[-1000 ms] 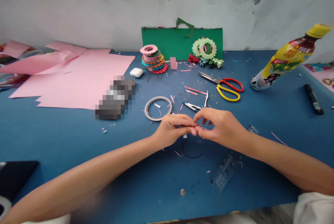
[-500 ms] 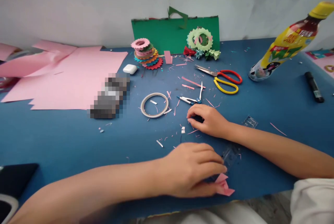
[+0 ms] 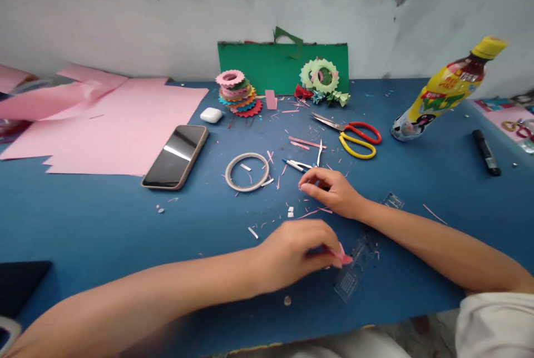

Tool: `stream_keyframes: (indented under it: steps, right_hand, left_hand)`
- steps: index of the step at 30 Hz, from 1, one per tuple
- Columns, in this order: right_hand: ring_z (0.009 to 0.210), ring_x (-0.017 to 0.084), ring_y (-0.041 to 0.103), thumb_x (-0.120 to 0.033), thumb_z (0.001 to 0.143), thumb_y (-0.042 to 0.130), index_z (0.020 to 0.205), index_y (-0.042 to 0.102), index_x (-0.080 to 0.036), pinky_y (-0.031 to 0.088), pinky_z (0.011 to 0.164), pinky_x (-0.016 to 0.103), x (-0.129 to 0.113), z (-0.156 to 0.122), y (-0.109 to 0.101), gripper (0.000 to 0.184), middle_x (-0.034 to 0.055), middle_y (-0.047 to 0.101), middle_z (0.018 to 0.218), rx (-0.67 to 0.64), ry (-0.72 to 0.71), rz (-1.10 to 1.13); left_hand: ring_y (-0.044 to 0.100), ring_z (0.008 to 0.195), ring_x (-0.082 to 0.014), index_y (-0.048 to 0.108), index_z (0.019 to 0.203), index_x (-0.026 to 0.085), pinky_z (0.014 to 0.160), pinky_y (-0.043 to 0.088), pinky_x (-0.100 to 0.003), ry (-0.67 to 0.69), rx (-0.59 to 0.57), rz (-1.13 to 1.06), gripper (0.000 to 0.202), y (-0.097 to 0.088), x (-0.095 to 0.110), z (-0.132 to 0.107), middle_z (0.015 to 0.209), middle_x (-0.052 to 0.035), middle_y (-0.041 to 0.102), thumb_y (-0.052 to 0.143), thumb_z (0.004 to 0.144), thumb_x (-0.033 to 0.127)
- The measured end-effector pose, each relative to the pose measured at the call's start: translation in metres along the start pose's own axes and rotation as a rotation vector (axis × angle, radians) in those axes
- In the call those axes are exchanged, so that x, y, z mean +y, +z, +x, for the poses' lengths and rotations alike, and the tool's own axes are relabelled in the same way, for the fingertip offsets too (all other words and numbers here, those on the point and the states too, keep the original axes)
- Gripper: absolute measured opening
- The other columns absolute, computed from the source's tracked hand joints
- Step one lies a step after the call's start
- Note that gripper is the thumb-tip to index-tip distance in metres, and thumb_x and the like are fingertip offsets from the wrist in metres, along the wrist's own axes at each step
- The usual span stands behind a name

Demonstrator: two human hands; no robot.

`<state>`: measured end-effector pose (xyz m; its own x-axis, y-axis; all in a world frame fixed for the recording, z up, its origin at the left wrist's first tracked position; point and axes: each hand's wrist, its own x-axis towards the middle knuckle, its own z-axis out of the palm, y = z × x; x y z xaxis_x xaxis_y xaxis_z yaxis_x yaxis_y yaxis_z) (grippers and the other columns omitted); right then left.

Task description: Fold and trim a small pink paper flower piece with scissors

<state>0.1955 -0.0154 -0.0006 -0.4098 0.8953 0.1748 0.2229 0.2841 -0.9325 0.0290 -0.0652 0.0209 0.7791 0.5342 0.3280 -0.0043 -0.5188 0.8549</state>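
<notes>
My left hand (image 3: 298, 255) is closed in a pinch on a small folded pink paper piece (image 3: 344, 257), just above a clear plastic ruler (image 3: 347, 283). The fingers partly cover the pink paper. Farther off, my right hand (image 3: 334, 192) rests on the blue table with its fingers curled and the thumb against them. Whatever it may hold is hidden or too small to name. Just beyond those fingertips lies a white and blue compass (image 3: 298, 164). Thin pink paper strips (image 3: 307, 142) and white scraps (image 3: 291, 212) are scattered around.
Red-and-yellow-handled scissors (image 3: 354, 135), a tape roll (image 3: 228, 172), a phone (image 3: 175, 158) and a white case (image 3: 211, 115) lie around. Behind stand stacked paper rings (image 3: 240, 94) and a green sheet (image 3: 258, 63). Pink paper (image 3: 125, 130) is left; a bottle (image 3: 438, 97) and marker (image 3: 486, 152) are right.
My left hand has lifted the pink paper up and slightly left, away from the table's front edge, uncovering more of the clear ruler. My right hand stays in place with its fingers drawn closer together.
</notes>
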Motion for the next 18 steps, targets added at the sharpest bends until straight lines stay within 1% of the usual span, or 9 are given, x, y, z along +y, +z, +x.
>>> stream_keyframes:
  steps: [2, 3, 4, 5, 8, 10, 12, 14, 18]
  right_hand:
    - [0.066, 0.01, 0.057, -0.051, 0.084, 0.05, 0.097, 0.055, -0.02, 0.042, 0.051, 0.02, 0.003, 0.002, -0.004, 0.034, 0.0014, 0.061, 0.083, 0.053, 0.044, 0.237]
    - [0.065, 0.01, 0.057, -0.057, 0.082, 0.049, 0.099, 0.053, -0.02, 0.042, 0.049, 0.02, 0.005, 0.003, -0.006, 0.041, 0.0018, 0.061, 0.083, 0.071, 0.036, 0.339]
    - [0.065, 0.011, 0.058, -0.06, 0.08, 0.051, 0.101, 0.051, -0.02, 0.043, 0.049, 0.02, 0.005, 0.004, -0.008, 0.046, 0.0021, 0.061, 0.083, 0.077, 0.008, 0.41]
    - [0.066, 0.011, 0.059, -0.061, 0.077, 0.055, 0.103, 0.05, -0.021, 0.044, 0.05, 0.021, 0.006, 0.004, -0.008, 0.048, 0.0021, 0.062, 0.084, 0.071, -0.028, 0.442]
    - [0.076, 0.012, 0.061, -0.043, 0.073, 0.069, 0.107, 0.049, -0.023, 0.05, 0.064, 0.024, 0.002, 0.002, -0.006, 0.045, 0.0017, 0.063, 0.091, 0.065, -0.106, 0.34]
    - [0.081, 0.011, 0.061, -0.033, 0.076, 0.067, 0.107, 0.051, -0.024, 0.051, 0.07, 0.026, -0.003, -0.001, -0.003, 0.036, 0.0017, 0.063, 0.094, 0.113, -0.115, 0.213]
    - [0.083, 0.012, 0.061, -0.031, 0.08, 0.063, 0.105, 0.054, -0.023, 0.052, 0.07, 0.026, -0.007, -0.003, -0.001, 0.028, 0.0027, 0.064, 0.095, 0.159, -0.115, 0.115]
    - [0.081, 0.012, 0.061, -0.032, 0.079, 0.063, 0.103, 0.056, -0.022, 0.052, 0.067, 0.026, -0.01, -0.004, 0.001, 0.027, 0.0034, 0.064, 0.094, 0.175, -0.124, 0.055]
    - [0.079, 0.012, 0.062, -0.031, 0.079, 0.062, 0.099, 0.06, -0.021, 0.053, 0.065, 0.026, -0.011, -0.006, 0.002, 0.022, 0.002, 0.066, 0.087, 0.181, -0.126, 0.014]
  left_hand:
    - [0.065, 0.073, -0.0122, 0.062, 0.083, 0.016, 0.068, 0.053, -0.022, 0.022, 0.294, 0.04, 0.01, -0.018, -0.008, 0.005, 0.079, -0.0035, 0.069, 0.07, 0.076, 0.017]
    - [0.064, 0.07, -0.0122, 0.063, 0.083, 0.016, 0.065, 0.052, -0.023, 0.064, 0.43, 0.09, 0.014, -0.026, -0.013, 0.007, 0.075, -0.0022, 0.067, 0.073, 0.073, 0.017]
    - [0.063, 0.067, -0.0123, 0.063, 0.082, 0.017, 0.063, 0.052, -0.023, 0.1, 0.528, 0.142, 0.016, -0.034, -0.019, 0.009, 0.073, -0.0015, 0.066, 0.075, 0.071, 0.017]
    - [0.062, 0.067, -0.0125, 0.062, 0.08, 0.017, 0.061, 0.052, -0.024, 0.13, 0.585, 0.175, 0.017, -0.04, -0.025, 0.01, 0.072, -0.0012, 0.066, 0.076, 0.07, 0.018]
    - [0.062, 0.067, -0.0127, 0.062, 0.076, 0.017, 0.057, 0.051, -0.023, 0.126, 0.632, 0.191, 0.014, -0.051, -0.039, 0.012, 0.073, -0.0017, 0.065, 0.075, 0.071, 0.017]
    - [0.062, 0.068, -0.0128, 0.061, 0.075, 0.017, 0.059, 0.052, -0.024, 0.114, 0.636, 0.184, 0.013, -0.052, -0.043, 0.012, 0.074, -0.0025, 0.065, 0.074, 0.071, 0.016]
    - [0.062, 0.07, -0.0131, 0.062, 0.076, 0.016, 0.063, 0.053, -0.025, 0.125, 0.613, 0.179, 0.011, -0.051, -0.044, 0.012, 0.075, -0.0033, 0.066, 0.072, 0.072, 0.014]
    - [0.063, 0.073, -0.0131, 0.063, 0.079, 0.016, 0.067, 0.053, -0.026, 0.141, 0.566, 0.176, 0.01, -0.051, -0.044, 0.012, 0.078, -0.0038, 0.068, 0.07, 0.075, 0.011]
    - [0.064, 0.074, -0.0127, 0.065, 0.084, 0.016, 0.068, 0.054, -0.026, 0.162, 0.498, 0.195, 0.009, -0.052, -0.045, 0.012, 0.08, -0.0046, 0.069, 0.067, 0.078, 0.01]
